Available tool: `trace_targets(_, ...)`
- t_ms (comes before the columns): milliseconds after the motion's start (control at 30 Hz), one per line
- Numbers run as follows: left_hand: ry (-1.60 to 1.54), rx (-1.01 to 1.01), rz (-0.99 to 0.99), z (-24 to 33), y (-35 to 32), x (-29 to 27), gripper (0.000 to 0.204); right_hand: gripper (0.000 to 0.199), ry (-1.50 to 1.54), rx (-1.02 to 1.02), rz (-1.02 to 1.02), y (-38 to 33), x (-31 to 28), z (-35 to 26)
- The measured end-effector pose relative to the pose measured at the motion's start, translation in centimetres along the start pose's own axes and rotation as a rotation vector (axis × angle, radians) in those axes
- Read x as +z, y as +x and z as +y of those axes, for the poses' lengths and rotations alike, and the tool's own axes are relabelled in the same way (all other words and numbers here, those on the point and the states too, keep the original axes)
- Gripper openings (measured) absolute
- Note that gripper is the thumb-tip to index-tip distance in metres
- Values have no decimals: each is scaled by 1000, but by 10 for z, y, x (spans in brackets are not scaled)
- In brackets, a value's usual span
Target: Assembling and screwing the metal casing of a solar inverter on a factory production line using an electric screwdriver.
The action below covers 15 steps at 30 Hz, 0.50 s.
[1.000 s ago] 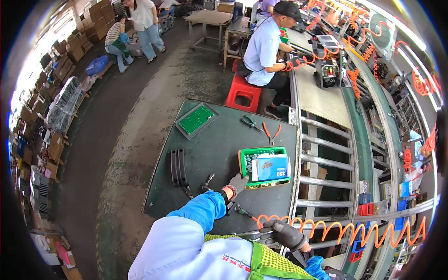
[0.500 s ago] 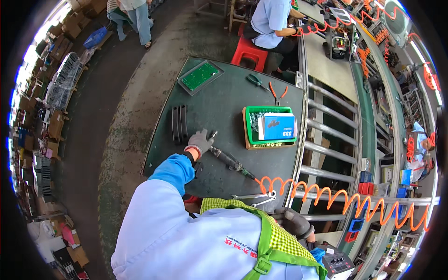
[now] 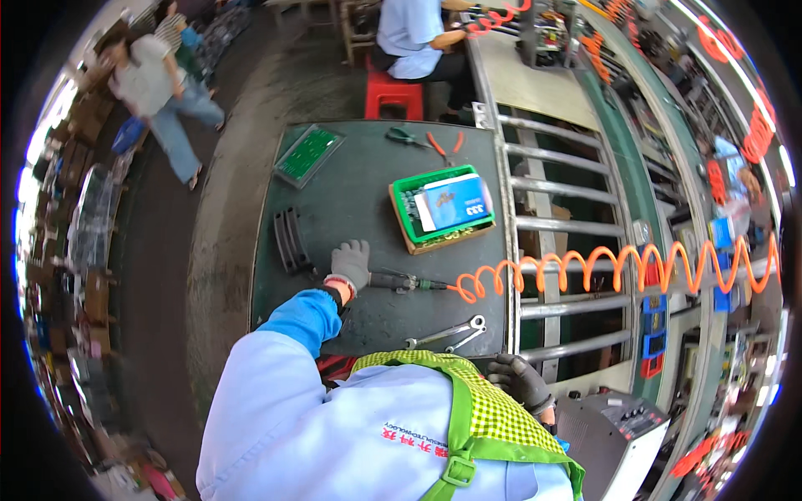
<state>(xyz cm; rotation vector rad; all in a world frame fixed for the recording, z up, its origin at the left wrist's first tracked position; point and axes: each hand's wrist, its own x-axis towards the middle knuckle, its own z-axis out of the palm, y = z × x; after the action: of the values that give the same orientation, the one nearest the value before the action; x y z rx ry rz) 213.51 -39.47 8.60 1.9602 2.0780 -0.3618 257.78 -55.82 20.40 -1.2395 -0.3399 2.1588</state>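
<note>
My left hand (image 3: 349,265), in a grey glove, is closed around the front end of a dark air tool (image 3: 393,281) lying nearly level across the green table. The hand hides the tool's tip. An orange coiled hose (image 3: 585,271) runs from the tool's rear end off to the right. Close to that hand, on its left, lie black curved bars (image 3: 291,240) side by side. My right hand (image 3: 520,382), also gloved, is low by the table's near edge beside my apron, fingers curled; what they hold, if anything, is hidden. Spanners (image 3: 451,332) lie between the hands.
A green bin (image 3: 401,219) of small parts, with a blue-and-white box (image 3: 455,203) on it, stands at right. Pliers (image 3: 445,146) and a green circuit board (image 3: 307,156) lie at the back. Metal rollers (image 3: 568,225) adjoin the table. A co-worker (image 3: 409,37) sits beyond; people walk at left.
The air tool has swung from a slant to nearly level, its hose end rising, with my left hand on it. The view has shifted and turned. A walking person has come nearer at left.
</note>
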Motion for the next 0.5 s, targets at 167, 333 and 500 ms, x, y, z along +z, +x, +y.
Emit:
trace_targets(167, 64, 397, 122, 63, -10, 32, 46, 45, 51, -22, 132, -28, 9, 20)
trace_targets(333, -102, 246, 31, 105, -1, 15, 38, 27, 633, -187, -178, -62, -42, 72)
trace_targets(500, -108, 453, -224, 77, 13, 2, 52, 35, 334, -239, 415, -138, -28, 74)
